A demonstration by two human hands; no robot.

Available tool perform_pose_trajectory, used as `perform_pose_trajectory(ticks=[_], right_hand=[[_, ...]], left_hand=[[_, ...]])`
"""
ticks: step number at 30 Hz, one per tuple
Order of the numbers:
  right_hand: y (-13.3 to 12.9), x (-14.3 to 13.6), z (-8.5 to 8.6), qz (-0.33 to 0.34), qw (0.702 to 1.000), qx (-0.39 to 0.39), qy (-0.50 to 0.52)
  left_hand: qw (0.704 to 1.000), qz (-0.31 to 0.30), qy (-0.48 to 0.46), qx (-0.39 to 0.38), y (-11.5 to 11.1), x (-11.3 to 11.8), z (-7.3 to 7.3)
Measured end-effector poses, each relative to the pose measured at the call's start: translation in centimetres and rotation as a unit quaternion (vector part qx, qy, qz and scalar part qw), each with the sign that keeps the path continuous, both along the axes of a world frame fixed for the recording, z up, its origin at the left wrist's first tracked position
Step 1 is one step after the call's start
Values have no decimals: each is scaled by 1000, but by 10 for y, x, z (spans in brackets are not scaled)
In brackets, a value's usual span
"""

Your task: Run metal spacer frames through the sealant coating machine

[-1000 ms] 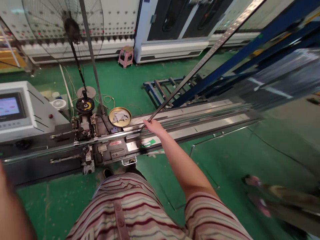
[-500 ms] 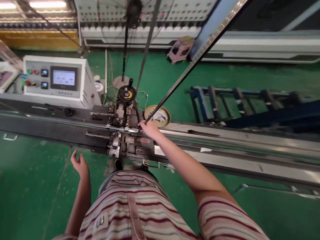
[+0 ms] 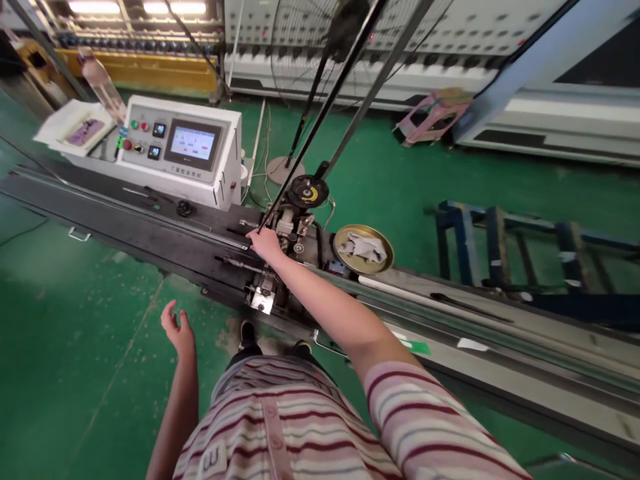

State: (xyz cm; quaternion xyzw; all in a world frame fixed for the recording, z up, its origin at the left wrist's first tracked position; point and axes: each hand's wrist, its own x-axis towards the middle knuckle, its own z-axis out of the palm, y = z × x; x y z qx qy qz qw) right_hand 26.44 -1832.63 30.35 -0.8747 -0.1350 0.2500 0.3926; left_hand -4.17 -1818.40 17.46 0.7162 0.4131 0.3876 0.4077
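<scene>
My right hand (image 3: 265, 244) reaches over the machine's rail and pinches the lower end of a long thin dark metal strip (image 3: 327, 107). From my fingers the strip slants up and right, out of the top of the view. Just right of the hand is the machine head (image 3: 287, 223), with a black handwheel (image 3: 309, 192) behind it. A narrow bar (image 3: 210, 233) lies along the rail on the left, its end near my fingertips; I cannot tell whether it joins the strip. My left hand (image 3: 179, 327) hangs above the floor, fingers apart and slightly curled, with nothing in it.
A control box (image 3: 180, 150) with a lit screen stands behind the rail at left, beside a bottle (image 3: 103, 83) and a tray (image 3: 83, 130). Right of the head sits a brass-coloured dish (image 3: 387, 260) holding a cloth. Beyond are a pink stool (image 3: 425, 120) and a blue rack (image 3: 465, 247).
My right hand has moved left along the rail with the strip, from right of the machine head to its left side. The view has shifted left. My left hand stays open.
</scene>
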Motion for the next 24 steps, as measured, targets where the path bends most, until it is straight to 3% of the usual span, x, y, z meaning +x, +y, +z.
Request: perform_pose_trajectory(ticks=[3, 6, 10, 13, 16, 19, 21, 24], right_hand=[[10, -9, 15, -28, 999, 27, 6], [-12, -26, 40, -32, 997, 68, 19], [-82, -71, 77, -32, 994, 100, 33], [-156, -122, 88, -29, 994, 96, 35], [-241, -181, 77, -14, 997, 71, 27], [-329, -238, 51, 16, 999, 30, 10], [-384, -274, 31, 42, 999, -6, -4], [-449, -330, 5, 78, 993, -86, -33]], left_hand=[[1000, -10, 9, 12, 4, -19, 3], [999, -11, 15, 32, 1, -46, 13], [999, -1, -2, 49, -29, -92, 33], [998, 10, -18, 61, -76, -132, 48], [997, 11, -24, 67, -138, -170, 60], [993, -53, 3, 102, -208, -201, 82], [983, -121, 26, 135, -254, -216, 109], [966, -211, 16, 147, -323, -232, 170]])
